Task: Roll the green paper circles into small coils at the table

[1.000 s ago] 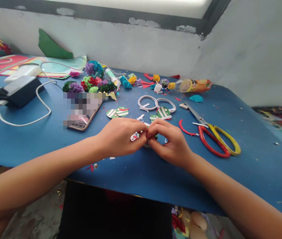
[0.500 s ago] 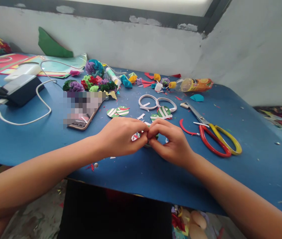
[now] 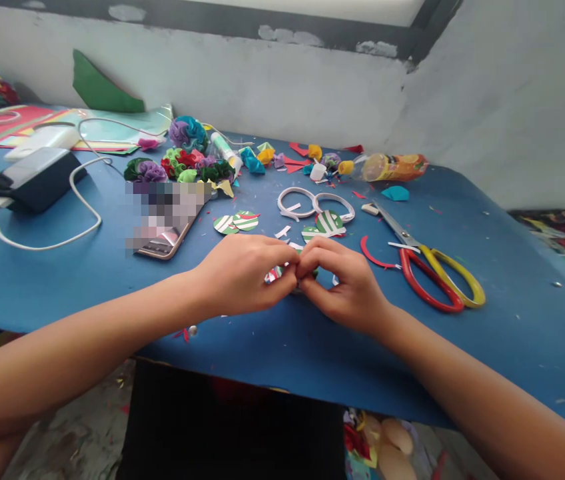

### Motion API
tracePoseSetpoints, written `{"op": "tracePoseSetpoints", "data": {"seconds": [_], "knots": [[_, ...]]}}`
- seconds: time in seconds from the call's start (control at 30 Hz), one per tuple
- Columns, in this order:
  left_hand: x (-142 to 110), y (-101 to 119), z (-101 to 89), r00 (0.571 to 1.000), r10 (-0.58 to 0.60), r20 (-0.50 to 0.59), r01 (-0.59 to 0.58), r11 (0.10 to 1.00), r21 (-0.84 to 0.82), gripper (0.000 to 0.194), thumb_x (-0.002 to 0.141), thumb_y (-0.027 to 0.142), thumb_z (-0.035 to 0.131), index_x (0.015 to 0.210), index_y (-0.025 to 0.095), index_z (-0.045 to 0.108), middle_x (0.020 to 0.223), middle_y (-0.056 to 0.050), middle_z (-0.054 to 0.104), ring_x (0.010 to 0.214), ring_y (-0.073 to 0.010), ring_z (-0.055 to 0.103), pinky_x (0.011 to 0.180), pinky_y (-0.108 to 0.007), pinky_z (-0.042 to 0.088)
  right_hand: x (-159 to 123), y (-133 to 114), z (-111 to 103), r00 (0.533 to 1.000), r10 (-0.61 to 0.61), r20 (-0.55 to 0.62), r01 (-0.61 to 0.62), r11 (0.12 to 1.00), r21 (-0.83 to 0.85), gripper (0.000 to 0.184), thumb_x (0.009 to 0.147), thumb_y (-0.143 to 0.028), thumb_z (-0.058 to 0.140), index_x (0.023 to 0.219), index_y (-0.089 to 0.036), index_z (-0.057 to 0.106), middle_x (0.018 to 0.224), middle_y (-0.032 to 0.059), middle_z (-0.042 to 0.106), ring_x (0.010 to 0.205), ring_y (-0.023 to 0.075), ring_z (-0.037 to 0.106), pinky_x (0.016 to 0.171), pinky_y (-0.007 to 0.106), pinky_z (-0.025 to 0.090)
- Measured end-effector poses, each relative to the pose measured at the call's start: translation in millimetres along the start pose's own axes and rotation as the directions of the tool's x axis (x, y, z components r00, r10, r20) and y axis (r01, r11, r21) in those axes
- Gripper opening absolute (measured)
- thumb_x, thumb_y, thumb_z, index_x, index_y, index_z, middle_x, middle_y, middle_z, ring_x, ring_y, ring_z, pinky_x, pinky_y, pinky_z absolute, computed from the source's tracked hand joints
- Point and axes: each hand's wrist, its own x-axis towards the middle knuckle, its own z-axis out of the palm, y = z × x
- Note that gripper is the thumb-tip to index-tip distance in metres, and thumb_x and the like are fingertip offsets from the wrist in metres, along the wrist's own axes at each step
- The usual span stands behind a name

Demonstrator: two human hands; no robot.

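My left hand (image 3: 242,273) and my right hand (image 3: 345,283) meet fingertip to fingertip over the blue table (image 3: 87,273), both pinching a small striped green, white and red paper piece (image 3: 273,273). Most of that piece is hidden by my fingers. Just beyond my hands lie striped paper circles (image 3: 236,222), further striped paper circles (image 3: 326,224) and two white paper rings (image 3: 315,203). To the right of my right hand lie scissors (image 3: 430,272) with red and yellow handles, next to a curved red paper strip (image 3: 371,257).
A phone (image 3: 167,220) lies left of the circles. A dark power bank (image 3: 32,179) with a white cable sits far left. Crumpled paper flowers (image 3: 187,157), a glue tube (image 3: 225,152), coloured scraps and a lying plastic bottle (image 3: 387,168) line the back. Sheets of coloured paper (image 3: 107,93) lean on the wall.
My hands stay pressed together on the paper piece with only small finger shifts. The view has tilted slightly.
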Motion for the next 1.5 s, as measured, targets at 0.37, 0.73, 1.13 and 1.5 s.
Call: {"op": "tracePoseSetpoints", "data": {"seconds": [0.37, 0.73, 1.13, 1.5], "knots": [[-1.3, 0.1, 0.5, 0.999, 0.046, -0.002, -0.046, 0.998, 0.054, 0.018, 0.079, 0.023, 0.045, 0.078, 0.018, 0.062, 0.076, 0.002, 0.066, 0.069, -0.0100, 0.061, 0.060, -0.019, 0.042, -0.4, 0.8, -0.1, 1.000, -0.004, 0.010, 0.004, 1.000, -0.013, 0.013, 0.069, -0.003, 0.051, 0.070, -0.016, 0.051, 0.071, -0.0016, 0.048, 0.062, 0.0035, 0.048, 0.058, 0.016, 0.042], [-2.5, 0.1, 1.7, 0.997, 0.076, -0.020, -0.074, 0.994, 0.085, 0.019, 0.078, 0.023, 0.045, 0.076, 0.017, 0.063, 0.077, 0.001, 0.067, 0.070, -0.0112, 0.063, 0.062, -0.020, 0.044, -2.7, 0.6, -1.3, 1.000, -0.014, 0.028, 0.015, 0.999, -0.039, 0.013, 0.069, -0.004, 0.051, 0.070, -0.016, 0.050, 0.071, -0.0013, 0.048, 0.063, 0.0041, 0.048, 0.058, 0.016, 0.042], [-3.5, 4.3, -0.5, 0.995, 0.098, 0.019, -0.100, 0.986, 0.137, 0.021, 0.078, 0.023, 0.042, 0.076, 0.018, 0.062, 0.075, 0.001, 0.066, 0.069, -0.0116, 0.064, 0.056, -0.020, 0.042, -1.1, -1.5, -1.7, 0.997, -0.038, 0.072, 0.043, 0.997, -0.063, 0.015, 0.070, -0.004, 0.051, 0.068, -0.018, 0.047, 0.069, -0.0010, 0.046, 0.062, 0.0051, 0.047, 0.055, 0.018, 0.041], [-4.4, -1.6, 9.7, 0.983, 0.156, -0.096, -0.144, 0.982, 0.121, 0.018, 0.076, 0.022, 0.043, 0.073, 0.017, 0.060, 0.072, 0.003, 0.065, 0.062, -0.0097, 0.060, 0.052, -0.021, 0.038, -1.5, -0.3, -0.6, 0.997, -0.053, 0.064, 0.057, 0.996, -0.062, 0.018, 0.068, -0.001, 0.051, 0.069, -0.017, 0.046, 0.069, -0.0015, 0.046, 0.061, 0.0042, 0.046, 0.055, 0.017, 0.041]]}}
